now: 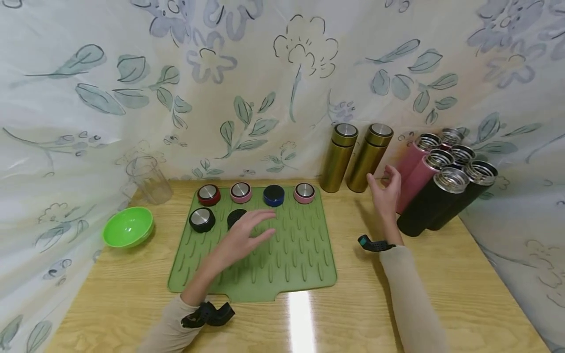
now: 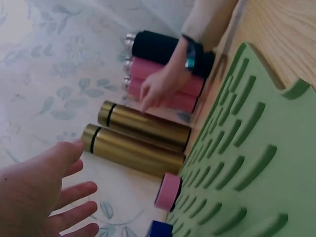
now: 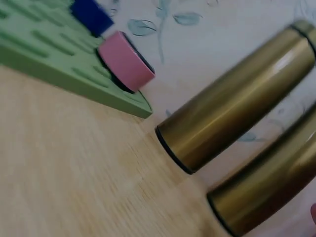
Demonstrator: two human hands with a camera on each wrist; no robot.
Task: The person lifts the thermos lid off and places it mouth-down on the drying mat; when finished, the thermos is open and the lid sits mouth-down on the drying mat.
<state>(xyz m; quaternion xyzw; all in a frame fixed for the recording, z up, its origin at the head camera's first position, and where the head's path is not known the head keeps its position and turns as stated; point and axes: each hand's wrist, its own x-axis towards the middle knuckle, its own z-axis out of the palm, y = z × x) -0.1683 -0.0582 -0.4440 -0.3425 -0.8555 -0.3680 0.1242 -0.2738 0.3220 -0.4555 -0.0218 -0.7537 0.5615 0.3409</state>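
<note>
My left hand point(image 1: 242, 236) hovers over the green drying mat point(image 1: 300, 255) with fingers spread and nothing held, partly hiding a black lid point(image 1: 236, 215). On the right, my right hand point(image 1: 386, 193) is raised with loosely bent fingers and holds nothing. It is just right of two gold flasks point(image 1: 334, 166) point(image 1: 369, 164), both with lids on and upright by the wall. Lids stand on the mat: red point(image 1: 209, 195), pink point(image 1: 241, 192), blue point(image 1: 273, 195), another pink point(image 1: 304, 193) and black with a silver top point(image 1: 202, 220).
Lidless flasks stand grouped at the right, including pink ones point(image 1: 417, 171) and black ones point(image 1: 430, 206). At the left are a clear plastic jug point(image 1: 152, 181) and a green bowl point(image 1: 128, 228). A floral curtain point(image 1: 247, 73) surrounds the wooden table point(image 1: 344, 314).
</note>
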